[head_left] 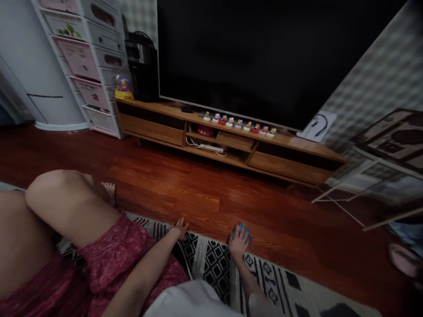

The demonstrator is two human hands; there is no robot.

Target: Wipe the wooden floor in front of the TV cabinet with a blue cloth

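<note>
The person sits on the floor with one knee raised at 9 o'clock, wearing dark red patterned shorts. The right hand (238,242) rests at the far edge of a black-and-white geometric patterned rug (214,259), pressed down on a small blue-grey folded cloth (243,229). The cloth lies under the fingers (235,238) and pokes out past the fingertips toward 1 o'clock, onto the reddish-brown wooden plank floor (185,185). The fingers are curled over the cloth, gripping it from above; only its far corner shows.

The left hand (180,229) lies at 9 o'clock from the right hand, apart from it, palm down on the rug's edge. Its fingers are slightly spread and hold nothing, their tips reaching the line where rug meets floor.

Beyond both hands, at 12 o'clock, stands a long low light-wood television stand (231,145) with a row of small colourful toy figurines (238,124) along its top, under a large dark television screen (264,57). At 10 o'clock rises a white plastic drawer tower (89,66). A pink slipper (405,259) lies on the floor at 3 o'clock.
</note>
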